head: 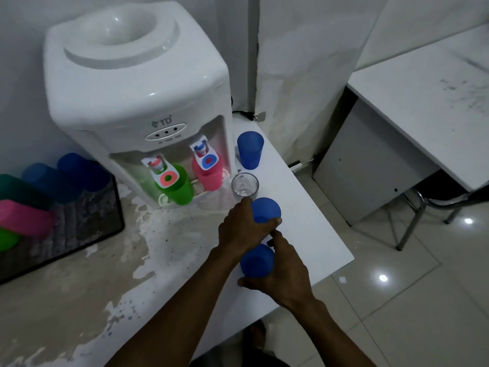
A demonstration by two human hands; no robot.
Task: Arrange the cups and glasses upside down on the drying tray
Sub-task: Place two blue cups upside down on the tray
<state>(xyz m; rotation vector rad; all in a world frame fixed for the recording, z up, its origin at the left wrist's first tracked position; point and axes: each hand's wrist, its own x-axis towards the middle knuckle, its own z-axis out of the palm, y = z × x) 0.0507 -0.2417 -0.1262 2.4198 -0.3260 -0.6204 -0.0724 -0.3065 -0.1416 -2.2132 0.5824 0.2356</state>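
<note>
My left hand [244, 229] grips a blue plastic cup [266, 209] on the white table, right of the dispenser. Just nearer, my right hand [281, 268] is closed around a second blue cup [256, 260]. A clear glass [244, 185] stands upright just beyond my left hand. A third blue cup [250, 149] stands upside down at the table's far right. The dark drying tray [79, 229] lies at the left, and several blue, green and pink cups [47, 181] rest on it. A green cup [177, 188] and a pink cup [209, 173] stand under the dispenser's taps.
A white water dispenser [137, 88] fills the back of the worn table [105, 287]. The table's right edge drops to a tiled floor. A second white table [428, 102] and a metal chair leg [408, 226] stand to the right.
</note>
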